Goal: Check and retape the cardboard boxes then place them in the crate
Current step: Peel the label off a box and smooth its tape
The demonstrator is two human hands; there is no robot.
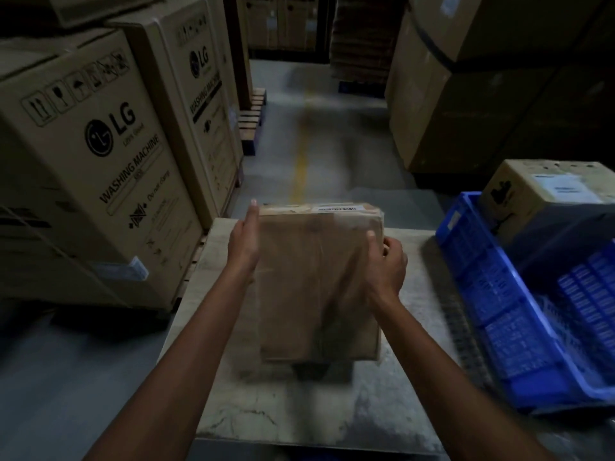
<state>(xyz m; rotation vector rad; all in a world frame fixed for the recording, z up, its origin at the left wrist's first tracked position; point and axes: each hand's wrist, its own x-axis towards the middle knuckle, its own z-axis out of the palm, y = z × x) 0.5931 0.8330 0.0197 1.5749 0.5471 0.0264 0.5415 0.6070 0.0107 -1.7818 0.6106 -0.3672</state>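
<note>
A flat brown cardboard box (pixel 319 281) sits at the centre of view, held just above a pale grey worktable (pixel 299 404). The left hand (pixel 244 239) presses its 9 o'clock side with straight fingers. The right hand (pixel 387 264) curls round its 3 o'clock edge, thumb on top.

At 3 o'clock stands a blue slatted plastic crate (pixel 466 247), already holding a squat printed cardboard box (pixel 532 194), so at least one box seems done. Blur hides whether the held box's seam is freshly taped. It looks checked or nearly so, with crating still ahead. Tall printed washing-machine cartons (pixel 100 161) stand at 10 o'clock.
</note>
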